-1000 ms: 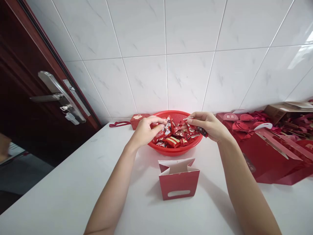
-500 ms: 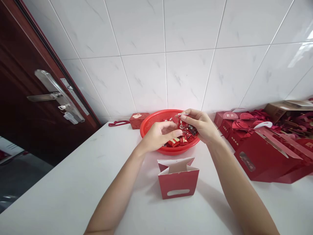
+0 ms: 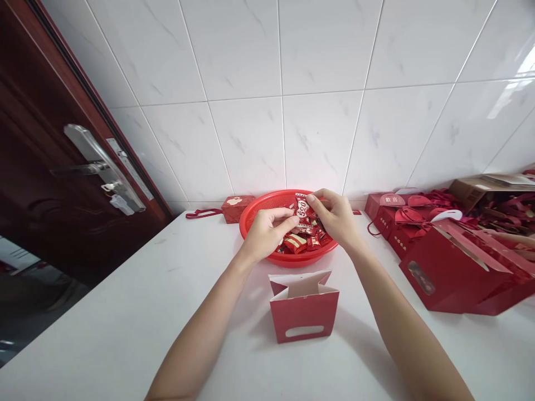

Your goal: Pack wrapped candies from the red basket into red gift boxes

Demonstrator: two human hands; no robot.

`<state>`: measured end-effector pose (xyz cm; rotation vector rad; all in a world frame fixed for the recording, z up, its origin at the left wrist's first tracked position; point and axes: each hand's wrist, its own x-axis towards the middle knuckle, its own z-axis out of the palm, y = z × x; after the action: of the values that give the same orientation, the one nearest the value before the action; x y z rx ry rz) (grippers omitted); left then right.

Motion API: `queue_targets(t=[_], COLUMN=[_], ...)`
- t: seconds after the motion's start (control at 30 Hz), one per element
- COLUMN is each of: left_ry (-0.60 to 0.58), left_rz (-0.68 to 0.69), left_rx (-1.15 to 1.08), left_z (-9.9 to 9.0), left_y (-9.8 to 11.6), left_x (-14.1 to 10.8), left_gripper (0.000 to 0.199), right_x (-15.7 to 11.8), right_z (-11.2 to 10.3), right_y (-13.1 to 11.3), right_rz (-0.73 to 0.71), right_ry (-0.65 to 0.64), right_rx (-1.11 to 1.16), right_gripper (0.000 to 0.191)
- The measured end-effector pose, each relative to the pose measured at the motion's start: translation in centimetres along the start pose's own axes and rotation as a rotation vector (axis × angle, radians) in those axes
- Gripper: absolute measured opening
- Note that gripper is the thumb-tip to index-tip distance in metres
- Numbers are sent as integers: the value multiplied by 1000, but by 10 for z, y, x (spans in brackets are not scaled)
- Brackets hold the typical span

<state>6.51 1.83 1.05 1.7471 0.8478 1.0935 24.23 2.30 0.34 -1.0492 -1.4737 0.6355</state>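
Over the red plastic basket (image 3: 303, 262), a red wrapped candy (image 3: 301, 208) printed "520" is held up between both hands. My left hand (image 3: 266, 231) pinches it at its lower left edge, thumb and forefinger closed. The fingertips of my right hand (image 3: 335, 216) grip its upper right corner. Beneath them, several red and dark wrapped candies (image 3: 296, 243) lie in the basket, partly hidden by the hands. In front of the basket stands a red paper gift box (image 3: 305, 313), upright with its top open and a pale window slot low on the front.
Red gift boxes (image 3: 455, 273) crowd the right of the white table (image 3: 167, 312), with a cardboard box (image 3: 480, 192) of ribbons behind. Left of the basket sit a small red box (image 3: 237, 209) and a dark red strap (image 3: 203, 213). White wall tiles rise behind; a brown door (image 3: 37, 139) is at left.
My left hand has come up to the candy and pinches it too. The candy has turned so that its "520" print faces me; my right hand has shifted slightly left.
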Motion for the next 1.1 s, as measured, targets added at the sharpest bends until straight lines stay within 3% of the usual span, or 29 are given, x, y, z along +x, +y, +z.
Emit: queue_targets(t=[0.17,0.5,0.67,0.87,1.1], left_ry=[50,-150,-237,-158,-118], left_rz=[-5,121,125,147,145], left_rx=[71,140,59,-21,-138], left_z=[-4,-15,-19,-24,-23], left_y=[-5,2,6,4,1], left_x=[2,-2,-6,-6,-5], left_gripper=[32,39,40,47,41], right_x=[0,-1,0,-1,-2], right_z=[-6,-7,-15,-24,-27], right_y=[-5,-9,-11,-14,-18], right_rz=[93,236,288,255,227], right_ry=[26,-250,-423,-536,-507], right_rx=[140,417,517,524,494], right_gripper=[50,51,43,39,40])
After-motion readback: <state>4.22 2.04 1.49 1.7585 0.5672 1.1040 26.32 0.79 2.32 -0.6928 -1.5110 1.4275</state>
